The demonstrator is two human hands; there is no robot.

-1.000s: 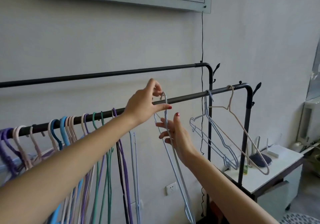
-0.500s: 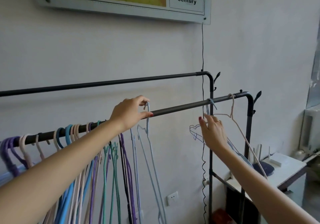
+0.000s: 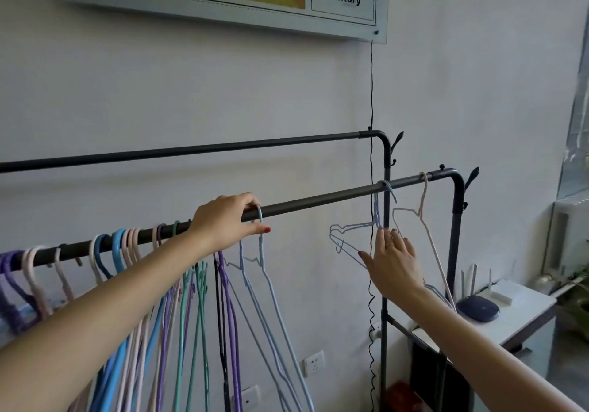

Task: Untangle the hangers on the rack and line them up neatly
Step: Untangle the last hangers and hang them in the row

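Now the left hand pinches the pale blue hanger's hook on the front rail, while the right hand, fingers straight, reaches the blue hangers, whose interlocked wires could snag if tugged.

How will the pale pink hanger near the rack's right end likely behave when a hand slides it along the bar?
The pale pink hanger is a thin wire outline, so it is probably light and a bit springy. It hangs by one hook on the smooth round front bar, so it should slide easily but swing. The blue hangers beside it could snag it.
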